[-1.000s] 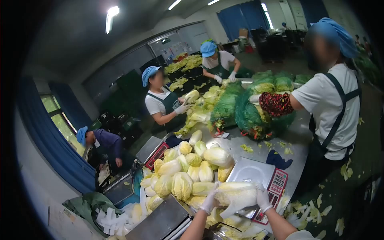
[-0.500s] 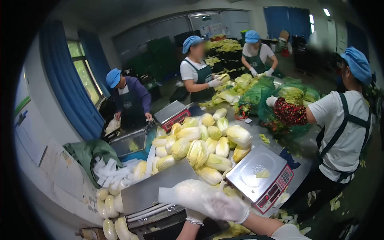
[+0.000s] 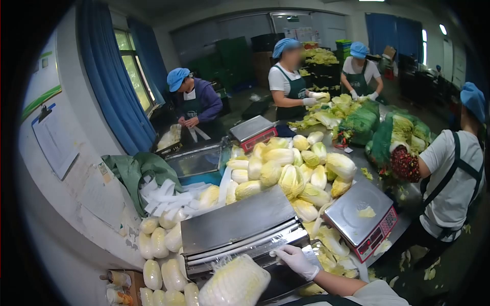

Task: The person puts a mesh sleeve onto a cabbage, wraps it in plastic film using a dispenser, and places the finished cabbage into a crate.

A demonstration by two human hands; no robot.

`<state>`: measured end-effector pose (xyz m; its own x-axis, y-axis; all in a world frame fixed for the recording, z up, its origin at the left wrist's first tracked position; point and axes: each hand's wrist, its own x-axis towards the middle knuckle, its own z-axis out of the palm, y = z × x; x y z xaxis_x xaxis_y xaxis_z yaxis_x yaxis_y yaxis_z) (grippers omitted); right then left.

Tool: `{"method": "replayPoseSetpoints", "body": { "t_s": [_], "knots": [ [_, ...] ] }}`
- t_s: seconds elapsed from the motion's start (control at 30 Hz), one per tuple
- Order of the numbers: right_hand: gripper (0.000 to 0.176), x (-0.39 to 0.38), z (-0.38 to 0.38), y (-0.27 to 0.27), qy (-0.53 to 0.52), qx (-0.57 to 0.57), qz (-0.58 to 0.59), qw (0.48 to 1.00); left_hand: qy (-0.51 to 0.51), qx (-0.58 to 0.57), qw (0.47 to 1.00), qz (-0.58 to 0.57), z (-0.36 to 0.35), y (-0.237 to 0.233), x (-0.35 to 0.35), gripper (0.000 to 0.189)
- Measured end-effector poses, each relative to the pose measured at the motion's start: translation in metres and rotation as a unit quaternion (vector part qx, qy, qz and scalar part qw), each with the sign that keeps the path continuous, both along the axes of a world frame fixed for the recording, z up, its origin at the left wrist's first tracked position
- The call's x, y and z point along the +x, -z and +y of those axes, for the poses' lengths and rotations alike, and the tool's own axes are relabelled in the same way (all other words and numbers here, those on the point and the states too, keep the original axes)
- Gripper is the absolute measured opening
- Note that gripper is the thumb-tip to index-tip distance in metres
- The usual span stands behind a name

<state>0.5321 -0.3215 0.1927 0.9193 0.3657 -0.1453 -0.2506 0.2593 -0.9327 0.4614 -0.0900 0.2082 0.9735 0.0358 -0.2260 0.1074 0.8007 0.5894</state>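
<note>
Close to the camera, a steel film-wrapping machine (image 3: 240,224) sits at the near end of a crowded tabletop (image 3: 357,158), and everything else is placed from it. The person's right hand (image 3: 298,260), in a white glove, lies on the machine's front edge. Its fingers are stretched out fairly flat over the clear film and are not closed around anything. Just in front of the machine, a bagged napa cabbage (image 3: 235,283) fills the bottom of the view. It lies to the left of that hand and a little nearer the camera, close to it but apart. Its long axis runs from lower left up to the right, so its upper end points towards the hand. The person's left hand cannot be seen, so the right hand is the only one shown near the cabbage. Beyond the machine, a heap of bare cabbages (image 3: 286,168) covers the middle of the tabletop. To the machine's right stands a weighing scale (image 3: 357,214) with a leaf scrap on its pan. To its left, wrapped cabbages (image 3: 158,239) lie in rows. Further beyond the machine are a second scale (image 3: 252,130) and green net sacks (image 3: 362,122). Four co-workers in blue caps and aprons stand around the tabletop's far and right sides.
</note>
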Motion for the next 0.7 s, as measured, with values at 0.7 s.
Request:
{"method": "replayPoseSetpoints", "body": {
  "t_s": [0.7],
  "knots": [
    [0.059, 0.165, 0.051, 0.032, -0.002, -0.247, -0.306, 0.919, 0.294, 0.077, 0.944, 0.129, 0.124, 0.012, 0.178, 0.046]
  ]
}}
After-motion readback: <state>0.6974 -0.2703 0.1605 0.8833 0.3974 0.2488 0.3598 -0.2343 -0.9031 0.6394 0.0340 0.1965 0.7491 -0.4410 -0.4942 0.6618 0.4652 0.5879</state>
